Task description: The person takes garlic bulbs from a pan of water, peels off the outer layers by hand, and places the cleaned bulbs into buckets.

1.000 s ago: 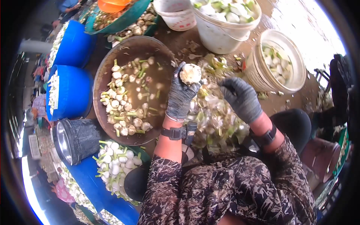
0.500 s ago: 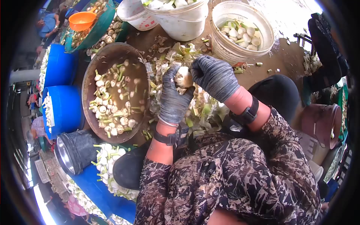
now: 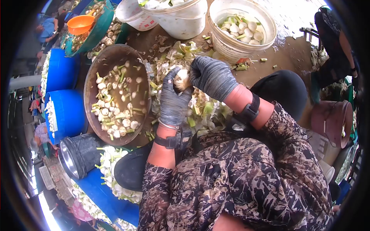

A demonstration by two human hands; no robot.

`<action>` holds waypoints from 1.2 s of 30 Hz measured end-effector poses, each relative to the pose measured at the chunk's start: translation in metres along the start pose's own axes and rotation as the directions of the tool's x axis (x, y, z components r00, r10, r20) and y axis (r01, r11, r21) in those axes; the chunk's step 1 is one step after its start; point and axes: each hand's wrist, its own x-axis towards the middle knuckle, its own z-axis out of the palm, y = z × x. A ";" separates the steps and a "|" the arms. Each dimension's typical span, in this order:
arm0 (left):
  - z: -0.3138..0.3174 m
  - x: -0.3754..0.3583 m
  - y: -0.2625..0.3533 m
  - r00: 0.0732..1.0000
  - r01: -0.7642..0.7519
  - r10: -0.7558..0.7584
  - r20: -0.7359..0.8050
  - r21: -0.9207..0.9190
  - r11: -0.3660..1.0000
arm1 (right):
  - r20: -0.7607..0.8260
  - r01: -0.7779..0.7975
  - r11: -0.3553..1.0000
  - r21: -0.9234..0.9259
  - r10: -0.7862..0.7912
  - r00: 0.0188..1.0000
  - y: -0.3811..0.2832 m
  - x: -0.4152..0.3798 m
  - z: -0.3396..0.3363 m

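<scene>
My left hand, in a grey glove, grips a whitish garlic bulb with its fingers and thumb around the left side. Against the bulb's right side is my right hand, gloved too, with its fingers curled closed; what they pinch, if anything, is hidden. Beneath both hands spreads a heap of peeled garlic skins and leaves. Left of them, a round brown basin holds many garlic bulbs with green stems in murky water.
White buckets of peeled garlic, one at right and one at centre, stand beyond the heap. Blue tubs and a black bucket line the left. An orange strainer rests farther back. Other people are at the edges.
Both hands have shifted slightly left in view with the garlic bulb. The buckets also appear a little further left and up, as the camera view has moved slightly.
</scene>
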 end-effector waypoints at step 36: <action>-0.012 -0.014 0.000 0.988 0.155 -0.115 0.104 -0.604 0.782 | -0.176 -0.170 0.978 -0.120 0.148 0.973 0.057 0.012 -0.014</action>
